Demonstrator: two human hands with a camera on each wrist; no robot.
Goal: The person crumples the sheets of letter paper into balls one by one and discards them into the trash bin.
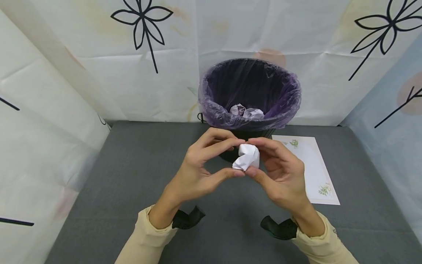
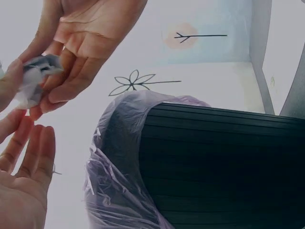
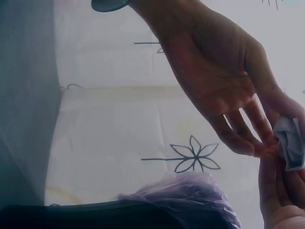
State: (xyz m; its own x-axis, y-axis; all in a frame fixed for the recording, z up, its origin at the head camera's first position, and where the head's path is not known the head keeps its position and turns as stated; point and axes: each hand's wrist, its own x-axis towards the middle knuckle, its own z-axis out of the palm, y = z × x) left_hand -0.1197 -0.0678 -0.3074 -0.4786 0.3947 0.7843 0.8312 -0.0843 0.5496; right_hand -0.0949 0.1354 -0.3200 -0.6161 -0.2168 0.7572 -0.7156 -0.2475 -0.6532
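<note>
Before a bin (image 1: 211,106), fingers (image 1: 220,148) pinching crumpled paper (image 1: 251,157)

The bin (image 2: 224,167) stands at the far side of the table (image 1: 141,168), before the far backdrop (image 1: 171,91); two paper balls (image 1: 237,109) lie in the bag (image 1: 211,106) lining it. Nearer than the bin, a third paper ball (image 1: 249,157) sits between the left hand (image 1: 199,168) and the right hand (image 1: 286,172). A sheet (image 1: 319,172) lies right of the bin, partly behind the right hand.
</note>
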